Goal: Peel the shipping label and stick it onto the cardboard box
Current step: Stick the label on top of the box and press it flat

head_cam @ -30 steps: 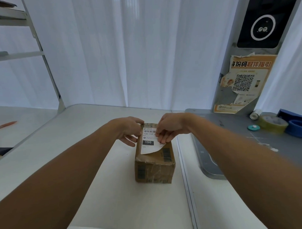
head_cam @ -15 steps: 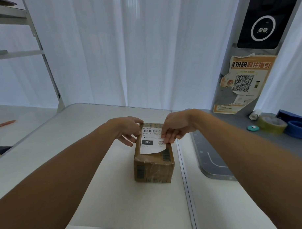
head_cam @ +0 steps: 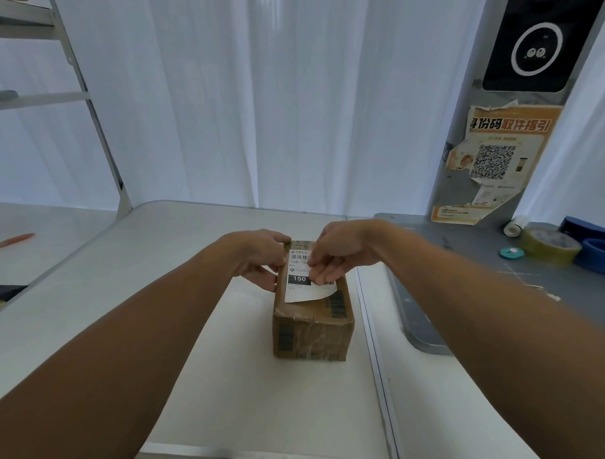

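A small brown cardboard box (head_cam: 311, 332) wrapped in clear tape stands on the white table (head_cam: 196, 370) in front of me. A white shipping label (head_cam: 299, 284) with a barcode and "150" lies on the box's top; its near right corner curls up a little. My left hand (head_cam: 257, 258) rests against the box's far left edge, thumb on the label's top left corner. My right hand (head_cam: 336, 252) lies with flat fingers on the label's right half, covering that part.
A grey scale platform (head_cam: 417, 314) sits to the right of the box. Behind it are tape rolls (head_cam: 548, 244), a blue dispenser (head_cam: 597, 253) and a post with an orange QR poster (head_cam: 497, 160). A metal shelf frame (head_cam: 95, 126) stands at the left, a red pen (head_cam: 10, 241) beyond it.
My right hand has slid left across the label, from its right edge to its middle. The label lies flatter on the box than a second ago. My left hand has barely moved.
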